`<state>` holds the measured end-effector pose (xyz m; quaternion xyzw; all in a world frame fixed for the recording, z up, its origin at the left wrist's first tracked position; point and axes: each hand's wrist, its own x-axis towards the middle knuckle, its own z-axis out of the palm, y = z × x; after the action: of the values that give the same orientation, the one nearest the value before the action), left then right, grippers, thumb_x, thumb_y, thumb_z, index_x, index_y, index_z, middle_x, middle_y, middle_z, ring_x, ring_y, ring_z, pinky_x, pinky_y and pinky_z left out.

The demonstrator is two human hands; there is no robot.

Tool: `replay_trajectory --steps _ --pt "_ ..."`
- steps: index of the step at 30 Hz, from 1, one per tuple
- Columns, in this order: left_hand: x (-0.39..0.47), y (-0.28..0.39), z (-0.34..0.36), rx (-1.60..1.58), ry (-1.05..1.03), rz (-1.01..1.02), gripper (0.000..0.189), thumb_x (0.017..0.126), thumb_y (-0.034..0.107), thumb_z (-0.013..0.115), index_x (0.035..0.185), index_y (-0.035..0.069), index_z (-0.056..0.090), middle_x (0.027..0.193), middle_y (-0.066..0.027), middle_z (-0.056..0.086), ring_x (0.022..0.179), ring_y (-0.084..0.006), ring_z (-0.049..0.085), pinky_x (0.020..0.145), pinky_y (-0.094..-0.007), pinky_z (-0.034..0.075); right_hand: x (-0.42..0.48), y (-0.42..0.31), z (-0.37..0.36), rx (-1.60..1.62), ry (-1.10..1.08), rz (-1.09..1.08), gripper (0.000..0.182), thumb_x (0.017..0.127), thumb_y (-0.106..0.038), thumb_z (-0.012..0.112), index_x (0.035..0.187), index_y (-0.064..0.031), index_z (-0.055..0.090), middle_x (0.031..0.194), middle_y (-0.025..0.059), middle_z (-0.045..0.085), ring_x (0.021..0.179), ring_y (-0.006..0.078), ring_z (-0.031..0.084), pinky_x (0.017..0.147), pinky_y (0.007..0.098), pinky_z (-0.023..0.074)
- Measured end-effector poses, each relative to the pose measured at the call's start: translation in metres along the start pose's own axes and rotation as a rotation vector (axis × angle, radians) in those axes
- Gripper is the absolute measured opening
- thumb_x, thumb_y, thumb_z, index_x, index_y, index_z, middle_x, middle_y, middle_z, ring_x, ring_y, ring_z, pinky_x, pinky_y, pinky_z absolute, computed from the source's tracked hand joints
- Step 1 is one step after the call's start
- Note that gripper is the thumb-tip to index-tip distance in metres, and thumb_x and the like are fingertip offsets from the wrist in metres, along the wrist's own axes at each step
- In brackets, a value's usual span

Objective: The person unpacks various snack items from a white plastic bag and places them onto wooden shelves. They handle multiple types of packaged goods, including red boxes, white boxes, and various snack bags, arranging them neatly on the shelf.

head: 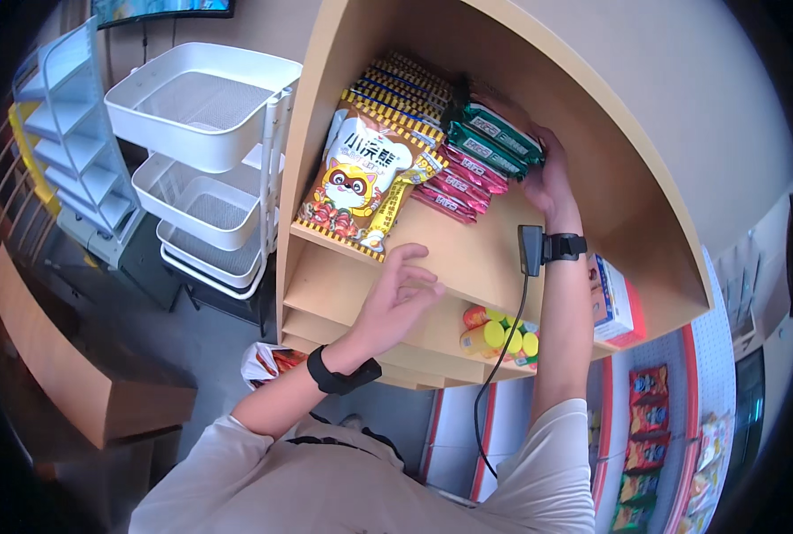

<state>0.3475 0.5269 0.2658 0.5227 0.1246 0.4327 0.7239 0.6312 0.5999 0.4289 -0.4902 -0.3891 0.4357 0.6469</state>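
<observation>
My right hand is curled round the right ends of the green snack packets, fingers at the upper end and thumb below; its far fingertips are partly hidden. Under those packets lie several red-pink snack packets in a layered row. My left hand hovers in front of the shelf edge, fingers bent and apart, holding nothing. Just beyond it, a large yellow-and-brown noodle snack bag with a cartoon raccoon leans at the front left. More striped bags stand in a row behind it.
The wooden shelf has a raised curved side wall. Yellow-capped bottles sit one level lower. A boxed item stands at right. A black cable hangs from my right wrist device. A white mesh trolley stands left.
</observation>
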Motion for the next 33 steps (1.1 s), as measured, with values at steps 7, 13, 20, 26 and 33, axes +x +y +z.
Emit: replay_trajectory --steps 7,13,20,26,33 --pt "-0.022 -0.004 0.000 -0.036 -0.080 -0.035 0.040 0.093 0.004 0.059 0.130 0.004 0.044 0.129 -0.0083 0.048 0.104 -0.0150 0.058 0.089 -0.0319 0.052 -0.015 0.012 0.009 -0.050 0.122 0.015 0.040 0.101 -0.045 0.040 0.114 -0.0116 0.058 0.109 0.0064 0.067 0.100 0.0201 0.063 0.089 0.0397 0.0496" --pt "-0.044 -0.018 0.034 -0.064 -0.159 -0.067 0.032 0.095 0.007 0.058 0.125 0.003 0.048 0.124 -0.0094 0.053 0.102 -0.0162 0.060 0.088 -0.0320 0.051 -0.072 -0.008 -0.004 -0.343 0.419 -0.137 0.060 0.096 -0.053 0.048 0.136 -0.0089 0.052 0.126 0.0103 0.059 0.115 0.0245 0.055 0.098 0.0404 0.0433" --pt "-0.134 -0.112 0.094 -0.117 -0.484 -0.366 0.019 0.096 0.013 0.058 0.113 0.004 0.057 0.103 -0.0062 0.065 0.096 -0.0154 0.062 0.084 -0.0296 0.050 -0.367 0.063 -0.003 -0.903 0.378 -0.434 0.011 0.087 -0.007 0.066 0.096 -0.0015 0.067 0.091 0.0081 0.069 0.088 0.0165 0.066 0.079 0.0314 0.0506" --pt "-0.321 -0.214 0.176 0.104 -0.998 -0.884 0.019 0.096 0.019 0.062 0.108 0.005 0.058 0.099 -0.0048 0.065 0.087 -0.0131 0.062 0.074 -0.0271 0.051 -0.743 0.225 -0.001 -0.620 0.933 0.080 0.014 0.087 -0.002 0.061 0.098 -0.0015 0.070 0.089 0.0056 0.070 0.078 0.0114 0.063 0.070 0.0255 0.0493" --pt "-0.495 -0.220 0.247 0.470 -1.689 -0.841 0.054 0.092 0.032 0.069 0.139 0.010 0.053 0.133 -0.0184 0.052 0.109 -0.0254 0.061 0.089 -0.0348 0.051 -1.076 0.329 0.101 -0.380 1.884 0.466 0.013 0.091 -0.006 0.061 0.099 0.0010 0.068 0.086 0.0025 0.067 0.075 0.0079 0.057 0.066 0.0241 0.0459"
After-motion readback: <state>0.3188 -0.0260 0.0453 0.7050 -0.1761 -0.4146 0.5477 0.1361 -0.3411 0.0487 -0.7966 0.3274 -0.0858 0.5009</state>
